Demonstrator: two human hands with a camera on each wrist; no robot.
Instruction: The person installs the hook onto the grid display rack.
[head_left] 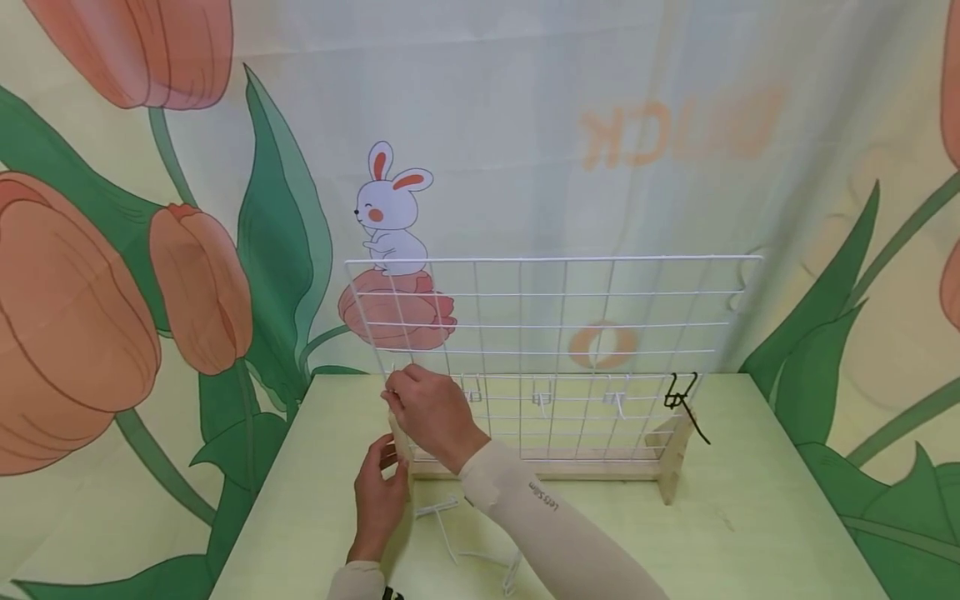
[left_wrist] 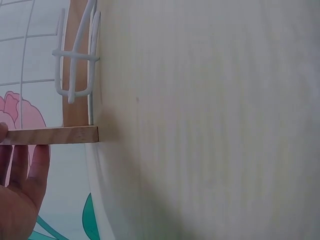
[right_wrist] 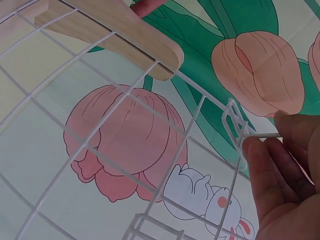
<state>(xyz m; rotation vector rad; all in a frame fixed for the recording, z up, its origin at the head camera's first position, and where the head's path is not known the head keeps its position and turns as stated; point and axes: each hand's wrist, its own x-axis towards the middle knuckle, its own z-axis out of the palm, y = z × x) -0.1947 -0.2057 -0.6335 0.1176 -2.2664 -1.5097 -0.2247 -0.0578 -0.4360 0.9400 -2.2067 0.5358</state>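
A white wire grid panel [head_left: 543,325] stands upright in a wooden stand [head_left: 671,467]. At the panel's left edge, my right hand [head_left: 435,417] pinches a white wire hook. In the right wrist view, the hook's bracket [right_wrist: 232,120] lies against the edge wires, with its prong between thumb and fingertips of the right hand [right_wrist: 287,170]. Lower down, my left hand [head_left: 380,500] grips the stand's left upright. The left wrist view shows the left hand's fingers [left_wrist: 39,172] on one side of that wooden upright [left_wrist: 60,135] and the thumb on the other.
Several white hooks, one of them here [head_left: 542,400], hang along a lower row of the panel. A black hook [head_left: 678,400] hangs at its right end. Loose white hooks [head_left: 442,508] lie on the table [head_left: 750,533] in front. A printed curtain [head_left: 510,125] hangs behind.
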